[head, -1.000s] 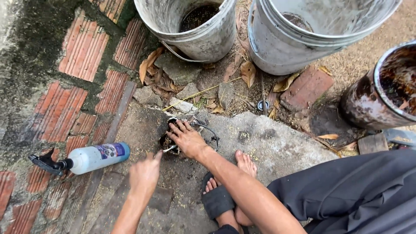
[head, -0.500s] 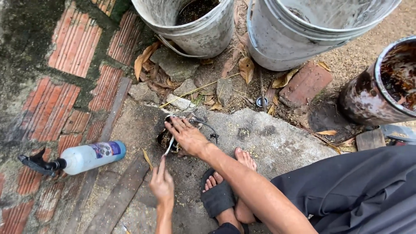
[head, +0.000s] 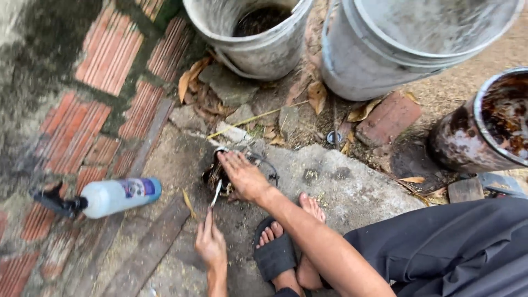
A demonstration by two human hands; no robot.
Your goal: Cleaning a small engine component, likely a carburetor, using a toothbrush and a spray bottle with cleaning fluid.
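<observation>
A spray bottle [head: 113,197] is laid on the bricks [head: 104,110], left of the slab [head: 352,184]. A blackened object [head: 217,175] is set on the slab under the right hand [head: 245,177]. Two buckets [head: 258,36] are stood behind it, a drum [head: 487,129] to the right.

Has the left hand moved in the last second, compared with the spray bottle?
Yes. The left hand drew back toward the person, lower in view relative to the spray bottle.
</observation>
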